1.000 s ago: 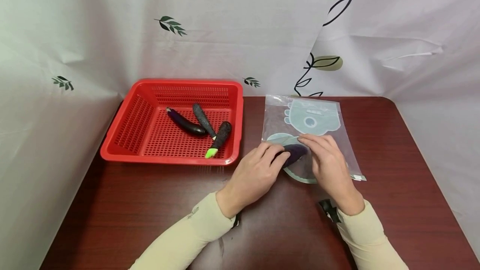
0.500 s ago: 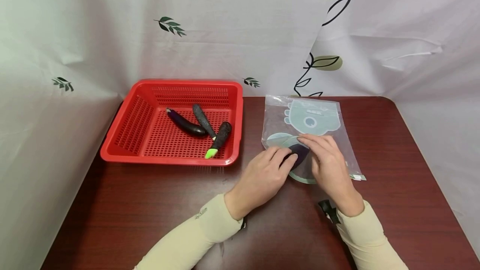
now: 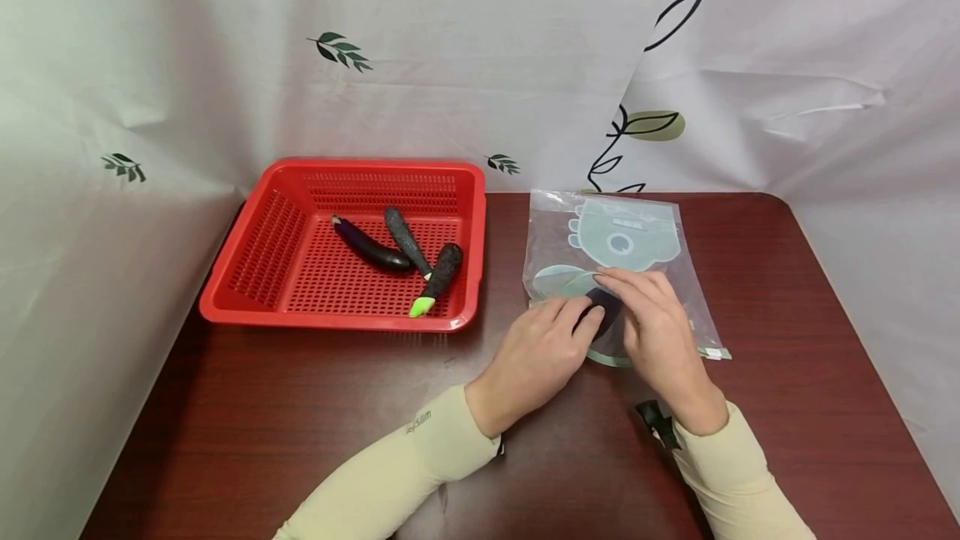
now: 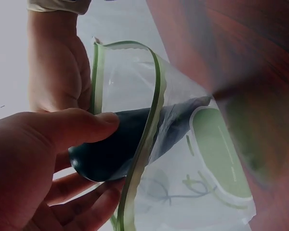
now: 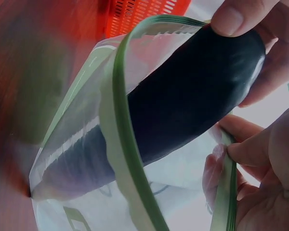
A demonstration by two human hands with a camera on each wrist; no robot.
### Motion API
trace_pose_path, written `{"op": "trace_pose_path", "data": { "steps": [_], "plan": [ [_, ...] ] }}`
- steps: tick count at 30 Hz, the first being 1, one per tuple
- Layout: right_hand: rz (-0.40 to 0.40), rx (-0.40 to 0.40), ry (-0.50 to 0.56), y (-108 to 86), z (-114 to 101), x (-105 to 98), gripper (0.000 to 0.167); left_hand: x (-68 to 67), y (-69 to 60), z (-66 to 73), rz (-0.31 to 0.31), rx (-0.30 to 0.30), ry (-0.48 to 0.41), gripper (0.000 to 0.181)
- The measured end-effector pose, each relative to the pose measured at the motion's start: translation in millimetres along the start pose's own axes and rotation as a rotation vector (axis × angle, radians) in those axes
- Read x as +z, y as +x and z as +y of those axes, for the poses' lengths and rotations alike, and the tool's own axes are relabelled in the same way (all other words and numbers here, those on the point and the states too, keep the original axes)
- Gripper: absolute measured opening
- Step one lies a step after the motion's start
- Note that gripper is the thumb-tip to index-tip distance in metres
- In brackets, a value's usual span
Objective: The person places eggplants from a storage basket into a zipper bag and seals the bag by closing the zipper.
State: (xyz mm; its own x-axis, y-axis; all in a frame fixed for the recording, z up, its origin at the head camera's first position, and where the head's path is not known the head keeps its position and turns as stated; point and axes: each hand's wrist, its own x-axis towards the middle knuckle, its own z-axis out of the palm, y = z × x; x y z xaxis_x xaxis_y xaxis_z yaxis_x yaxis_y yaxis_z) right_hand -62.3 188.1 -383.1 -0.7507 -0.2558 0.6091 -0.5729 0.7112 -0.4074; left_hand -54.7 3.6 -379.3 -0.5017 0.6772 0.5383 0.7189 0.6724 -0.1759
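A dark purple eggplant (image 3: 607,312) sits partly inside a clear zip bag (image 3: 551,227) with pale green prints. My left hand (image 3: 536,350) grips the eggplant's thick rounded end, thumb on top, at the bag's mouth. In the left wrist view, the eggplant's narrow end (image 4: 200,102) shows through the plastic, near the bag's lower corner. My right hand (image 3: 663,342) pinches the green zip edge (image 5: 226,192) between thumb and fingers, and the mouth stands wide apart. The head view hides much of the eggplant behind my hands.
To the left stands a red perforated basket (image 3: 341,322). In it lie a glossy eggplant (image 3: 371,247), a dark greyish long vegetable (image 3: 405,233) and a dark one with a bright green tip (image 3: 438,277). A patterned white curtain (image 3: 420,90) borders the brown table (image 3: 300,407).
My left hand has moved right and slightly up, pushing the eggplant further into the bag. My right hand has stayed at the bag's edge almost unmoved.
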Motion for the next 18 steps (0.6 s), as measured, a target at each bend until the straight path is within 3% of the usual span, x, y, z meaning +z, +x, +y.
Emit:
{"op": "trace_pose_path", "data": {
  "steps": [18],
  "plan": [
    [-0.006,0.014,-0.007,-1.1,-3.0,-3.3,0.048,11.3,8.0,8.0,-0.029,-0.053,0.037,0.029]
  ]
}}
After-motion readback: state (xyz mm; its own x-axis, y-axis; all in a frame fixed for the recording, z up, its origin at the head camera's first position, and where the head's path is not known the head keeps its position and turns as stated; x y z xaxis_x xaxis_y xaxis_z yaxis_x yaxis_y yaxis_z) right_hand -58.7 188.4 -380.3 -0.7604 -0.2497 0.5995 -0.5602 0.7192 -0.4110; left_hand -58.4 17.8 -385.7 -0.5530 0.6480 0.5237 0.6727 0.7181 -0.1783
